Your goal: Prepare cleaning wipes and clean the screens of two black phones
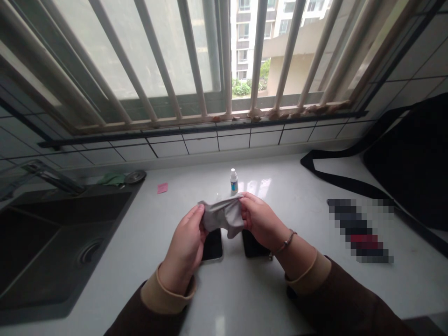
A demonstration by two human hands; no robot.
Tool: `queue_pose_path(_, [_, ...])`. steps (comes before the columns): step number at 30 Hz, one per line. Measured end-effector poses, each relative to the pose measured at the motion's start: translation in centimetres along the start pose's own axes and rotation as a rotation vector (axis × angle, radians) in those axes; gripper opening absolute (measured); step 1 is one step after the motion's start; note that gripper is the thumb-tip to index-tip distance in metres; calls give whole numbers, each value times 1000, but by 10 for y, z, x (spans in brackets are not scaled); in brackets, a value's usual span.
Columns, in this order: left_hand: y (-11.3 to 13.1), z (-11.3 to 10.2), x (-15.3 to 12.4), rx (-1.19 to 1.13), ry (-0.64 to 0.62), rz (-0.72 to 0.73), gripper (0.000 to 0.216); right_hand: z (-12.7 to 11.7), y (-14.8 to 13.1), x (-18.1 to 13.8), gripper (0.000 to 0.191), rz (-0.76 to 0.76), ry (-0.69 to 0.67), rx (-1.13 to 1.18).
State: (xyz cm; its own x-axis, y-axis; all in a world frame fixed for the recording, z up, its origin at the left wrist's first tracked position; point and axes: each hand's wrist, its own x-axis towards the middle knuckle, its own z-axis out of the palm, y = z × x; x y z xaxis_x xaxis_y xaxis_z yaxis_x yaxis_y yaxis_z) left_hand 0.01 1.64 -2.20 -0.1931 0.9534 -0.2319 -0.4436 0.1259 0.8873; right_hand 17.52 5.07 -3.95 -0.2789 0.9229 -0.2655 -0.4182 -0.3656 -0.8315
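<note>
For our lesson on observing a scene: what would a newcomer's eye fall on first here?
First, the grey cloth stretched between the left hand and right hand at the centre, above two dark phones on the white counter. Behind stands a small dropper bottle; a dark sink lies far left.

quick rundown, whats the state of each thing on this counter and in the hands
grey cloth: held off the counter, stretched between both hands
left hand: pinching the cloth's left edge
right hand: gripping the cloth's right edge
two phones: flat on the counter, screens dark, partly hidden by the hands
small bottle: upright, cap on
sink: dry as far as shows
black bag: lying on the counter, strap spread out
</note>
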Motion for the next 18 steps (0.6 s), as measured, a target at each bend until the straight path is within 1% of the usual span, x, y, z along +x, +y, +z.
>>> queue_pose_path(2, [1,1,-1,-20,2,-21,46,-1,2,2,28,7,47,-22])
queue_pose_path(5, [4,1,-5,-29,-35,-84,45,-3,4,5,28,-20,127,-45])
queue_pose_path(9, [10,0,-9,49,-148,-181,37,-6,5,8,25,-42,150,-42])
queue_pose_path(11, [12,-1,-10,88,-200,-208,40,-7,4,9,23,-39,161,-36])
queue_pose_path(13, [13,-2,-9,122,-206,-189,55,-8,1,9,24,-26,177,-42])
queue_pose_path(15, [13,-3,-7,161,-192,-128,72,-10,-3,8,30,-24,170,-56])
queue_pose_path(16, [13,-4,-5,180,-187,-95,76,-11,-5,7,34,-27,146,-59])
queue_pose_path(18, [13,-5,-2,215,-188,-50,77,-14,-11,4,45,-36,64,-59])
